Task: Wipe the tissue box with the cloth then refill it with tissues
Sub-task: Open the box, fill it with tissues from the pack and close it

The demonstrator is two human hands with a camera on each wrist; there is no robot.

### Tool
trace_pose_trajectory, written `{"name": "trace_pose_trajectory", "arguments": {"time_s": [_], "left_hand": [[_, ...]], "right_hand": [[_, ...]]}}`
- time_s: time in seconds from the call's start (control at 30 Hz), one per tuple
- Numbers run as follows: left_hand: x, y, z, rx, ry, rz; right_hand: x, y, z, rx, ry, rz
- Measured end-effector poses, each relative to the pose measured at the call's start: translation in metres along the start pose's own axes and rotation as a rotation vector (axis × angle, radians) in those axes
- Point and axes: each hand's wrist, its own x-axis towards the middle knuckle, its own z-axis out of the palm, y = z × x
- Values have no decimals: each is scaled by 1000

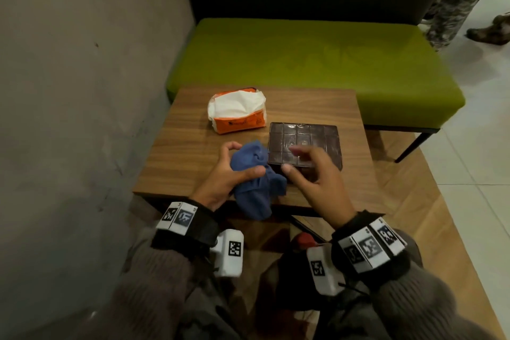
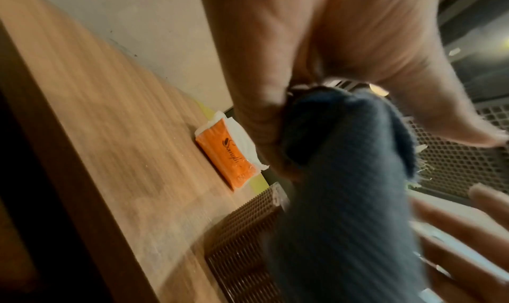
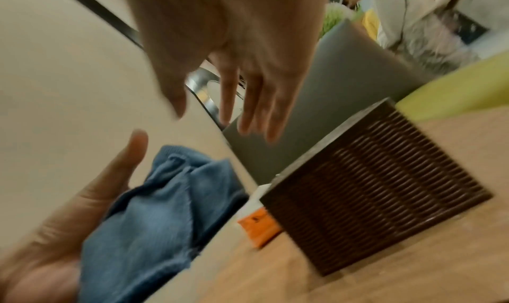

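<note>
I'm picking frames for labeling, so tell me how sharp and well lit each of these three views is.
Head view: dim and warm, mostly sharp, glare on the tissue box lid, right hand fingertips smeared. Left wrist view: motion blur streaks the table; left hand and blue cloth soft; the orange tissue pack stays readable. Right wrist view: blurred throughout, though the box's woven side still shows.

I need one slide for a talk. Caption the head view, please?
Left hand holds a blue cloth beside the brown tissue box, right hand open above it.
</note>
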Motion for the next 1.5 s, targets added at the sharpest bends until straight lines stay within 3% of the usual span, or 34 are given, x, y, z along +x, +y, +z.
{"name": "trace_pose_trajectory", "arguments": {"time_s": [0.1,0.3,0.43,0.5,0.6,0.7,0.8,0.9,0.93,1.0,1.1,1.23,1.5], "left_hand": [[-21,0,2,-1,-110,5],[-43,4,-5,-52,-231,-18],[-47,8,8,6,-136,-23],[-48,14,10,178,-134,37],[-51,25,4,457,-158,162],[-47,29,-1,702,-17,316],[-51,42,16,588,83,360],[-55,48,32,214,42,228],[-55,49,35,193,3,209],[-51,48,34,423,-84,259],[-42,48,11,650,-93,393],[-42,61,-19,638,-81,473],[-54,97,-52,616,-97,430]], "right_hand": [[-13,-6,10,145,-260,57],[-21,-14,4,354,-315,119],[-21,-22,2,236,-176,-6],[-18,-28,-5,262,-108,7],[-11,-38,-18,178,-142,-18],[-5,-46,-21,94,-104,-68],[2,-55,-19,71,-65,-102],[7,-64,-19,64,-53,-140],[9,-66,-18,49,-45,-148],[11,-67,-20,27,-22,-151],[11,-63,-31,-8,50,-135],[11,-61,-49,-40,37,-105],[29,-74,-37,-32,-11,-108]]}}
